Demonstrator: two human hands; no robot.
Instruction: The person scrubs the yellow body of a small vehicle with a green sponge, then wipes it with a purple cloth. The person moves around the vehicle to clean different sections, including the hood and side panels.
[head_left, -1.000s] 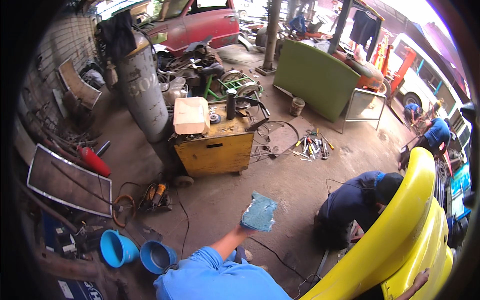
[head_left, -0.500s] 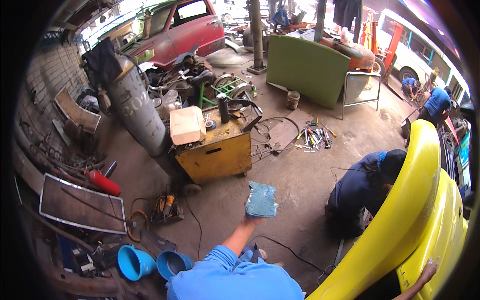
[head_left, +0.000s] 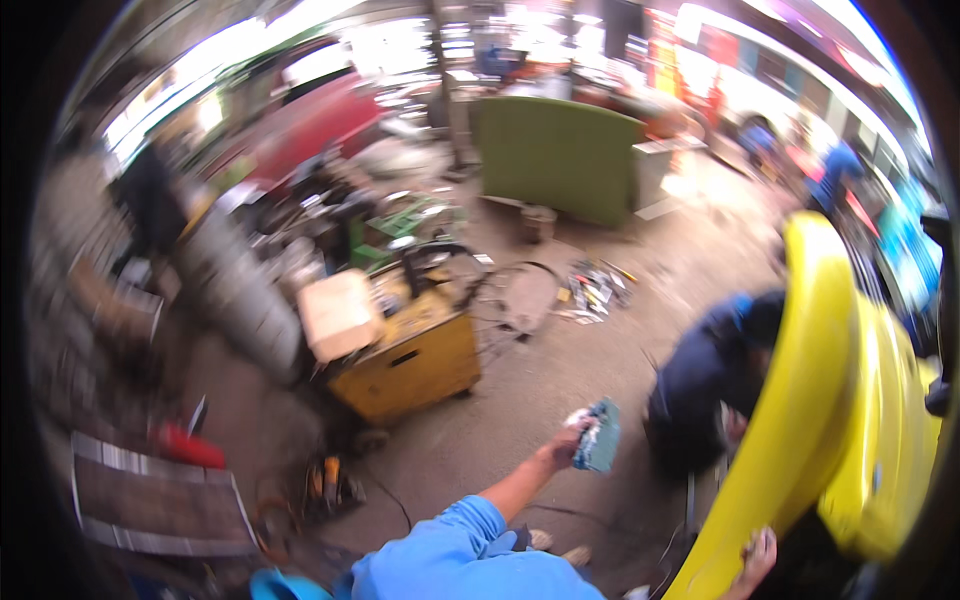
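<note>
My left hand (head_left: 569,446) is closed around a worn blue sponge (head_left: 601,440), held up in front of me over the floor. White patches show along the sponge's edge near my fingers. At the lower right, my right hand (head_left: 759,556) is raised beside a large glossy yellow car body panel (head_left: 803,390). Its fingers are slightly bent and apart, and I see nothing in them. Blur hides whether they touch the panel.
A person in dark clothes (head_left: 708,385) crouches beside the yellow panel. Ahead stand a yellow metal cart (head_left: 420,365) and a green panel (head_left: 555,160). Loose tools (head_left: 597,290) lie on the floor. A grey cylinder (head_left: 235,275) and framed dark panel (head_left: 160,495) are left.
The view has swung and blurred. My left hand has moved right with the sponge, now turned more edge-on. My right hand has come off the yellow panel's lower surface and moved left.
</note>
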